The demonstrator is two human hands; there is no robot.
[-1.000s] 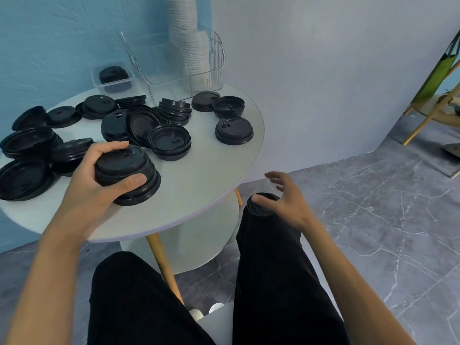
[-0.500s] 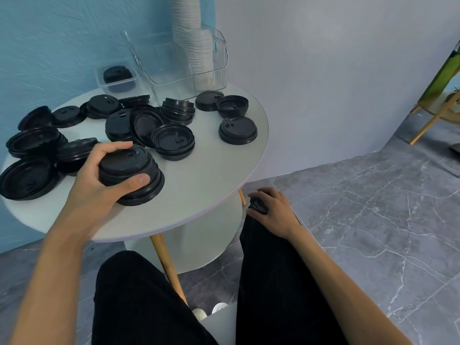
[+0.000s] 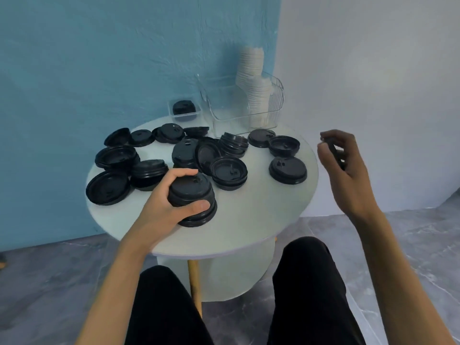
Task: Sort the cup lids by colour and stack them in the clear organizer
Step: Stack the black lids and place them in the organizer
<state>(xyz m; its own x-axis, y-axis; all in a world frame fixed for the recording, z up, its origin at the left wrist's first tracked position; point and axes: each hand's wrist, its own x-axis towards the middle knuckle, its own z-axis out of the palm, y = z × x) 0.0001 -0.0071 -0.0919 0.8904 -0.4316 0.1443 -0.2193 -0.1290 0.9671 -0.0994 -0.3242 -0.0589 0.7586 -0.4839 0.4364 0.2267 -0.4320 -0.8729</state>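
My left hand (image 3: 166, 207) grips a stack of black lids (image 3: 193, 199) standing on the round white table (image 3: 249, 220). My right hand (image 3: 342, 165) is raised just past the table's right edge and pinches a single black lid (image 3: 336, 151) held on edge. Several more black lids (image 3: 227, 173) lie loose and in small piles across the table. The clear organizer (image 3: 239, 105) stands at the back of the table with tall stacks of white lids (image 3: 257, 95) in its right side.
A small clear tub (image 3: 183, 110) with a black lid inside sits left of the organizer against the blue wall. My two legs in black trousers are below the table's front edge. Grey marble floor lies all around.
My right hand picked a black lid off my right knee and rose with it to beside the table's right edge. The left hand kept its grip on the stack. The view tilted up.
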